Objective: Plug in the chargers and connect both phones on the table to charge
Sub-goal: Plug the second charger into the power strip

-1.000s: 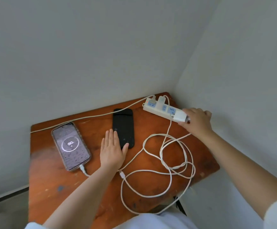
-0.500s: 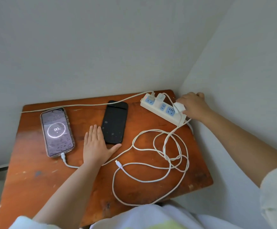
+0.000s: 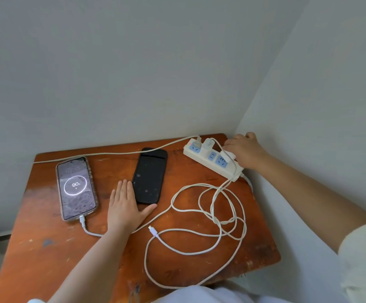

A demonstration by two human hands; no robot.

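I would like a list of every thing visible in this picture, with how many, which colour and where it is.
table: 1, reddish-brown wood, in the corner of the walls
lit phone: 1, screen showing 90, left part of table, cable plugged into its near end
dark phone: 1, black, screen off, middle of table, no cable in it
power strip: 1, white with blue sockets, far right of table
charger plugs: 2, white, on the strip
loose cable: 1, white, coiled on right part, free connector near the left hand
walls: 2, pale grey
left hand: flat on table, beside dark phone
right hand: at second charger plug on the strip
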